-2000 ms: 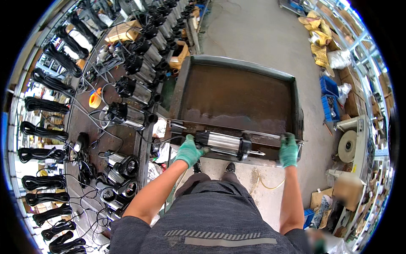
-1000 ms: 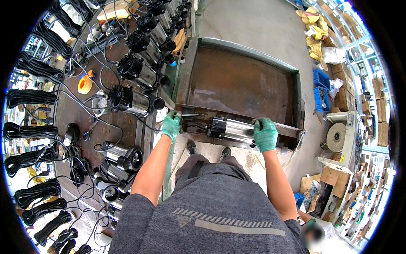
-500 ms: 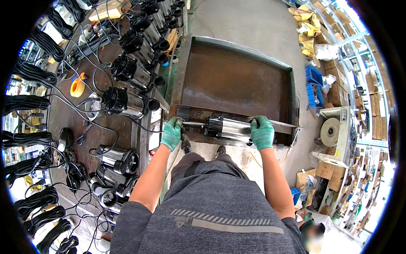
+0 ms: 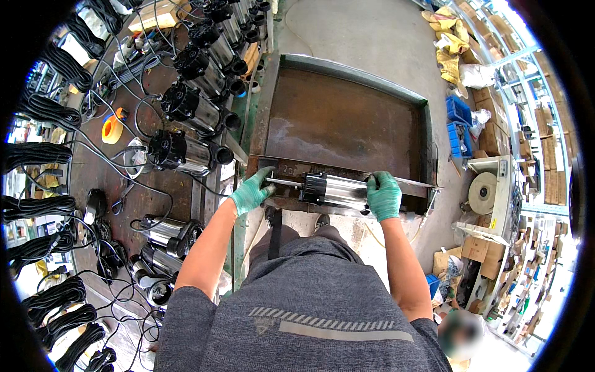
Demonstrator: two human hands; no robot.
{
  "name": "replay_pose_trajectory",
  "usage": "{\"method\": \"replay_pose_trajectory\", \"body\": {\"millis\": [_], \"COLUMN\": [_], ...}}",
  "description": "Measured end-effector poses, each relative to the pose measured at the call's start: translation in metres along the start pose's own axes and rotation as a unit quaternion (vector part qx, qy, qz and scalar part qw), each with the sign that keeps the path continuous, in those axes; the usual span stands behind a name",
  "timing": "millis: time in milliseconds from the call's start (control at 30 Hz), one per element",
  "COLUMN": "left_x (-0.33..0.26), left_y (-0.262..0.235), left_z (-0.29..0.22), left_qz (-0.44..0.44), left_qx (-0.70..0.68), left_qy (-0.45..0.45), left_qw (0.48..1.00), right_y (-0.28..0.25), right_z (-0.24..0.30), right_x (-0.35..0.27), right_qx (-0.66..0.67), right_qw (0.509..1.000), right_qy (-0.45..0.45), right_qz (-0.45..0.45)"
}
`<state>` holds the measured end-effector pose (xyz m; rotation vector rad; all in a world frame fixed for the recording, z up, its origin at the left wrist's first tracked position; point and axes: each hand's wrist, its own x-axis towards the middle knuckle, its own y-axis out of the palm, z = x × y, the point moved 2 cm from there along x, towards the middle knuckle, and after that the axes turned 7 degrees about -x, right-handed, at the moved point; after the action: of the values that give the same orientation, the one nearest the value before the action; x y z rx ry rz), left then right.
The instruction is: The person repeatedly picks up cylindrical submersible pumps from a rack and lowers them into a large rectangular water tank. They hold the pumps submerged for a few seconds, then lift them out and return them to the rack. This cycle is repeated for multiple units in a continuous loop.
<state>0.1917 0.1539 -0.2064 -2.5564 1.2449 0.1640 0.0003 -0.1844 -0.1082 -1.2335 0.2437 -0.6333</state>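
Observation:
A shiny steel pump motor point(image 4: 341, 190) with a black ribbed end lies across the near end of the metal tray point(image 4: 421, 142). From its black end a thin metal shaft point(image 4: 285, 181) points left. My right hand point(image 4: 384, 196), in a green glove, grips the motor's right end, fingers on top. My left hand point(image 4: 252, 192), also gloved in green, is at the shaft's free tip, thumb and fingers apart, with no part visible in it. Whether its fingertips touch the shaft cannot be made out.
Left of the tray, a workbench point(image 4: 164, 198) carries a row of assembled pumps point(image 4: 180, 152), black cables and an orange tape roll point(image 4: 112, 129). Bundled cables point(image 4: 43, 154) hang along its far-left side. Blue bins point(image 4: 458, 136), cartons and shelving stand at right. Another person point(image 4: 460, 332) is at lower right.
My left hand has loosened from its closed hold at the shaft's end and shifted slightly left, its fingers spreading. My right hand and the motor have hardly moved.

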Motion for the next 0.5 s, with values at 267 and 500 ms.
{"method": "replay_pose_trajectory", "body": {"millis": [267,500], "left_x": [-0.004,0.000], "left_y": [0.006,-0.001], "left_z": [-0.031,-0.020], "left_qz": [0.041,0.043], "left_qx": [-0.237,-0.148], "left_qy": [-0.115,-0.132], "left_qw": [0.964,0.979], "right_y": [-0.001,0.001], "right_z": [0.000,-0.002], "right_x": [-0.001,0.000], "right_qx": [0.005,0.002], "right_qw": [1.000,1.000], "right_qy": [0.010,-0.002], "right_qz": [0.001,-0.001]}}
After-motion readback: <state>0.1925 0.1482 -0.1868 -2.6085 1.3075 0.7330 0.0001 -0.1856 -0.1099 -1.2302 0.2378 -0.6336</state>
